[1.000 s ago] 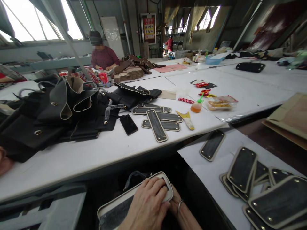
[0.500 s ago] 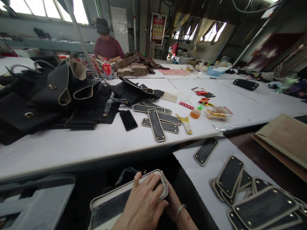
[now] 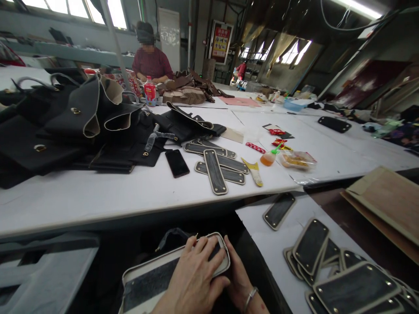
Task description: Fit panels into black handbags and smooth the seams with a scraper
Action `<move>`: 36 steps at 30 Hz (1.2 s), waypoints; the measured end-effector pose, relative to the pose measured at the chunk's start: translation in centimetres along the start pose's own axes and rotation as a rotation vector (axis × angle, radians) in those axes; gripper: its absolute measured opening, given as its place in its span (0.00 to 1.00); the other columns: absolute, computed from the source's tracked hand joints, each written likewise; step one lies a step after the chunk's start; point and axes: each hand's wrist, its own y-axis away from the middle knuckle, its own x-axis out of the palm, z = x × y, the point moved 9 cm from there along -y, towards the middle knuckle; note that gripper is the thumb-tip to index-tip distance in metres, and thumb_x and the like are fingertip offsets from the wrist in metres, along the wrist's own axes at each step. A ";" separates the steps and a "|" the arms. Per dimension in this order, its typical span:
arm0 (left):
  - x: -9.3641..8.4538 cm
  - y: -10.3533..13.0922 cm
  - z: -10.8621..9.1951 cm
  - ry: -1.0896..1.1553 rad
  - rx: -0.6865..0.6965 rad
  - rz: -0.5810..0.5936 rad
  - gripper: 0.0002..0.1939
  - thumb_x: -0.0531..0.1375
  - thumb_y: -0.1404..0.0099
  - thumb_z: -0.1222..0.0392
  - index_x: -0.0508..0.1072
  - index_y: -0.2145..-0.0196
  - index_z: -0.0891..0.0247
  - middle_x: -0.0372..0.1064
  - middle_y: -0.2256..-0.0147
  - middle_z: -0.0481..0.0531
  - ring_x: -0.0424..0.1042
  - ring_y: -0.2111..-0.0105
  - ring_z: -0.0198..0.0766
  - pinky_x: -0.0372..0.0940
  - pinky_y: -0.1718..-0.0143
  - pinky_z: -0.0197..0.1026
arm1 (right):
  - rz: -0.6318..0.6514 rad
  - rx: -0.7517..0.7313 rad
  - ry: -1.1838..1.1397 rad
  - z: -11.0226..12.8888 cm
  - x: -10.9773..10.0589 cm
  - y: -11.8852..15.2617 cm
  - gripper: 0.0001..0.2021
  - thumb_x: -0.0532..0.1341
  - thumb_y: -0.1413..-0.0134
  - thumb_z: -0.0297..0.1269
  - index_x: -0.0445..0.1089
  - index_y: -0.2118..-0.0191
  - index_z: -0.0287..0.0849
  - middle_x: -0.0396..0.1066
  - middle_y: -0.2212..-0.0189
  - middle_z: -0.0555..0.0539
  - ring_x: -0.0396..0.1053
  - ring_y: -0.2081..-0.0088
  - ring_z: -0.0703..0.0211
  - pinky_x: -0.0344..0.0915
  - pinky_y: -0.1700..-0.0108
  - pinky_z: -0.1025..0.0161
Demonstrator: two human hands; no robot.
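Note:
A bag piece (image 3: 149,285) with cream edging and a dark central strip lies slanted at the bottom centre. My left hand (image 3: 196,272) is over its right part, fingers bent across the surface and thumb by the near edge. Around the rounded right end is my right hand (image 3: 238,272), wearing a metal bracelet; its inner fingers are partly hidden behind the piece. Just beyond the piece lies a plastic-wrapped strap (image 3: 173,235). Studded dark panels with pale borders lie crossed on the white table (image 3: 131,198), and more are piled on the right-hand surface (image 3: 255,218).
Black bags (image 3: 65,126) are heaped at the left. A phone (image 3: 177,163), a yellow-tipped tool (image 3: 253,172) and an orange bottle (image 3: 267,158) lie farther in. Brown cardboard (image 3: 386,209) is at right, a grey plastic structure (image 3: 68,270) at lower left. A person (image 3: 152,63) sits across the table.
My left fingers have drawn closer together and lie lower on the piece. My right hand has shifted slightly, showing more of its fingers at the end. The view has moved a little.

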 end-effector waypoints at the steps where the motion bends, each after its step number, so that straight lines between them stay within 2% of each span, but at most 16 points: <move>1: 0.0 -0.1 0.0 -0.008 0.007 -0.006 0.22 0.59 0.34 0.50 0.62 0.44 0.49 0.61 0.41 0.47 0.62 0.45 0.47 0.51 0.43 0.55 | 0.002 -0.006 -0.003 0.0 -0.1 0.0 0.25 0.65 0.46 0.53 0.76 0.55 0.34 0.77 0.63 0.41 0.72 0.54 0.48 0.62 0.47 0.57; 6: 0.0 -0.2 0.0 -0.024 0.011 -0.020 0.19 0.59 0.34 0.48 0.65 0.48 0.51 0.63 0.42 0.49 0.63 0.46 0.48 0.52 0.44 0.56 | 0.006 -0.012 -0.006 -0.1 -0.3 -0.1 0.22 0.65 0.45 0.52 0.76 0.55 0.36 0.77 0.61 0.42 0.71 0.53 0.48 0.62 0.46 0.56; 13: 0.2 0.1 0.0 -0.048 0.031 -0.035 0.22 0.57 0.34 0.44 0.65 0.46 0.52 0.64 0.43 0.52 0.63 0.46 0.50 0.53 0.44 0.58 | -0.029 -0.040 -0.013 0.0 -0.6 -0.2 0.20 0.67 0.48 0.50 0.77 0.57 0.37 0.76 0.56 0.41 0.70 0.51 0.48 0.59 0.43 0.56; 18: 0.0 -0.1 0.1 -0.046 0.036 -0.035 0.23 0.57 0.34 0.43 0.65 0.46 0.53 0.63 0.43 0.52 0.62 0.45 0.50 0.52 0.43 0.57 | -0.017 -0.033 0.031 0.0 -0.3 0.0 0.23 0.65 0.46 0.53 0.76 0.55 0.36 0.75 0.54 0.40 0.69 0.49 0.47 0.56 0.40 0.53; 24: 0.4 0.1 0.2 -0.011 0.037 0.012 0.23 0.56 0.34 0.43 0.63 0.44 0.51 0.62 0.42 0.53 0.62 0.44 0.50 0.52 0.43 0.59 | -0.011 -0.075 0.080 0.3 -0.9 0.1 0.24 0.67 0.48 0.52 0.75 0.53 0.38 0.74 0.52 0.41 0.67 0.46 0.48 0.54 0.39 0.54; 29: 0.2 0.2 0.2 -0.005 0.028 0.015 0.23 0.55 0.33 0.43 0.63 0.44 0.53 0.63 0.42 0.54 0.62 0.44 0.50 0.52 0.43 0.59 | 0.017 -0.061 0.129 0.3 0.1 0.4 0.25 0.65 0.45 0.53 0.75 0.52 0.36 0.73 0.50 0.39 0.65 0.44 0.46 0.53 0.38 0.53; 32: -0.1 0.2 0.3 0.024 0.027 0.018 0.23 0.56 0.34 0.42 0.64 0.45 0.52 0.63 0.42 0.53 0.62 0.44 0.50 0.52 0.43 0.58 | -0.018 -0.091 0.175 0.6 0.1 0.6 0.24 0.65 0.46 0.52 0.75 0.52 0.38 0.74 0.51 0.41 0.65 0.45 0.48 0.54 0.39 0.54; 36: -0.5 0.5 0.6 0.109 0.031 0.024 0.23 0.59 0.35 0.46 0.63 0.44 0.51 0.63 0.42 0.49 0.61 0.44 0.47 0.48 0.41 0.55 | -0.089 -0.195 0.353 1.6 -1.0 0.8 0.23 0.63 0.43 0.53 0.74 0.51 0.39 0.74 0.54 0.44 0.67 0.48 0.50 0.56 0.41 0.56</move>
